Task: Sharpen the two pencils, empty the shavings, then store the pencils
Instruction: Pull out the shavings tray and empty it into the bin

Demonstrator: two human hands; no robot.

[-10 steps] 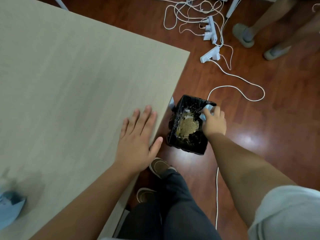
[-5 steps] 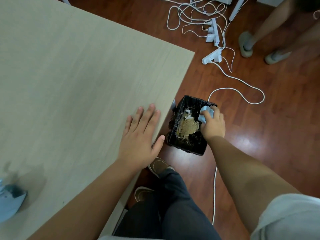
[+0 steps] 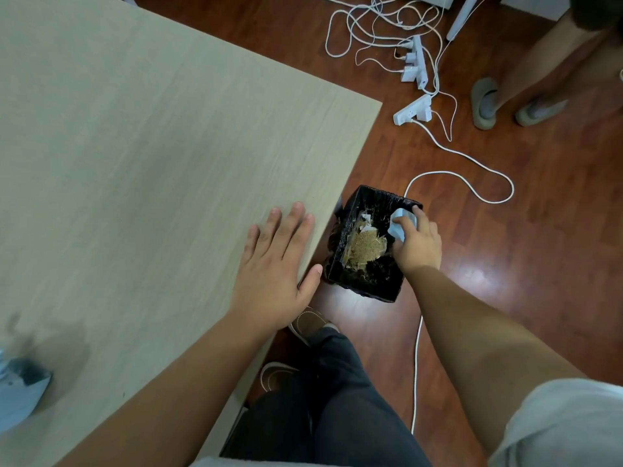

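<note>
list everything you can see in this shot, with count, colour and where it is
rectangular wooden table: one, pale beige, fills the left
square bin lined with a plastic bag: one, black, on the floor by the table corner, tan shavings inside
small plastic shavings tray: one, light blue, over the bin's far right rim
blurred plastic object: one, light blue, table's lower left edge
power strips: at least two, white, floor at top
tangled cables: several, white, floor at top and right
bystander's feet in slippers: two, grey, top right
left hand: flat on the table edge
right hand: holding the tray
legs and shoes: dark trousers, brown shoes, bottom centre
</note>
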